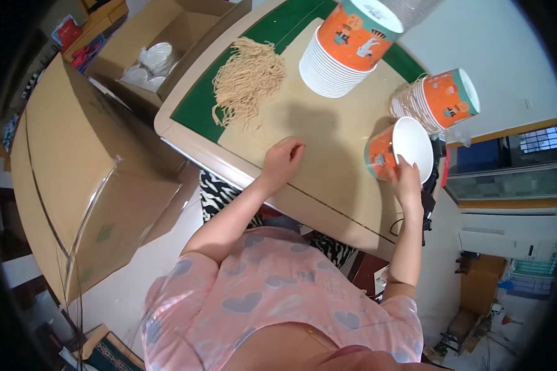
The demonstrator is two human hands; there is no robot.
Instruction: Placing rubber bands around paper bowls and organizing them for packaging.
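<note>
My right hand is closed on the rim of a paper bucket, orange and green outside with a white inside. The bucket is tilted, its open mouth turned to the right, above the right side of the table. Near the table's front edge, my left hand is curled into a loose fist, and nothing shows in it. Beyond that hand lies a heap of thin tan strands. A tall stack of similar buckets stands at the back. Further right, a shorter stack lies on its side, with tan strands around its white part.
The table has a green surface with a tan sheet over it. To the left stand a large cardboard box and an open carton holding wrapped white items. Dark objects lie along the table's right edge.
</note>
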